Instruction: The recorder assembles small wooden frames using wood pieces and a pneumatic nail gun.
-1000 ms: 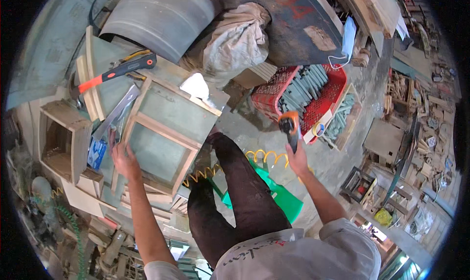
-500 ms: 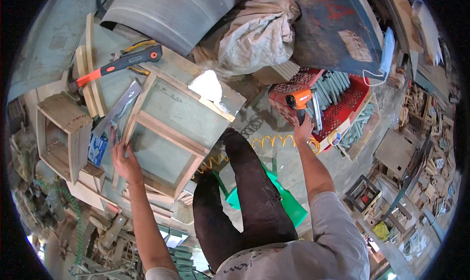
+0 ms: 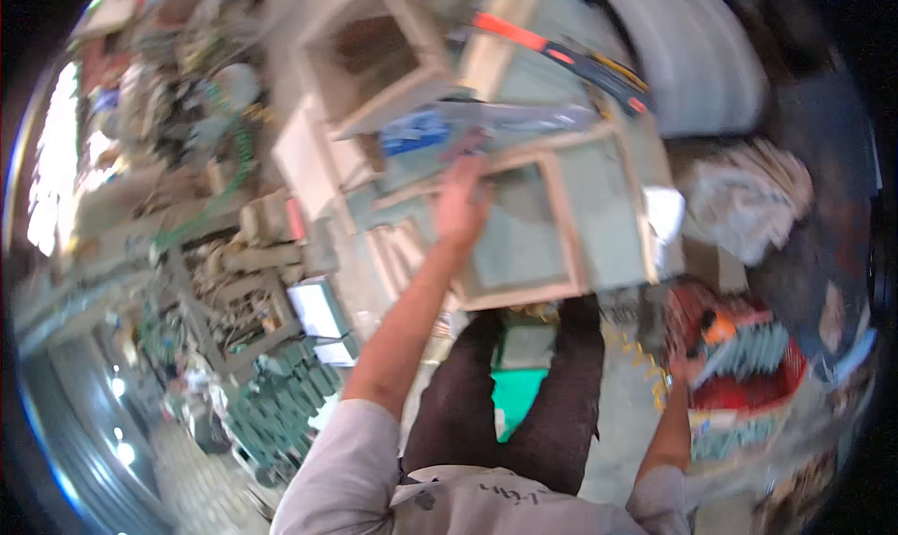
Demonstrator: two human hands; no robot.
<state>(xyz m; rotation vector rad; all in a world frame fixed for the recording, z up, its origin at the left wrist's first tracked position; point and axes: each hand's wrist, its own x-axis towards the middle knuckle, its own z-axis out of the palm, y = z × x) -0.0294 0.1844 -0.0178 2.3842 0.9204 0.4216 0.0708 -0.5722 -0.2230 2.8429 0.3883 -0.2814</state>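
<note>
The picture is smeared by motion. My left hand [image 3: 461, 203] reaches over the workbench to the near left side of a wooden frame [image 3: 571, 245] with a crossbar; its fingers are too blurred to read. Close to the fingertips lie a blue box [image 3: 414, 131] and a long grey metal strip [image 3: 547, 117]. Low at the right, my right hand [image 3: 687, 371] grips an orange nail gun [image 3: 720, 327] beside a red perforated crate [image 3: 790, 371]. Grey-green strips [image 3: 753, 355] fill part of that crate.
A hammer [image 3: 571, 58] with an orange and black handle lies beyond the frame. An open wooden box [image 3: 369, 63] stands left of it. Coiled yellow hose [image 3: 645, 362] hangs near my right arm, and a green stool [image 3: 516, 399] shows between my legs. Grey-green pieces [image 3: 281, 399] are stacked lower left.
The whole view has swung left, so the bench and crate appear farther right. My left hand stays by the frame's left side, and the nail gun remains in my right hand near the crate.
</note>
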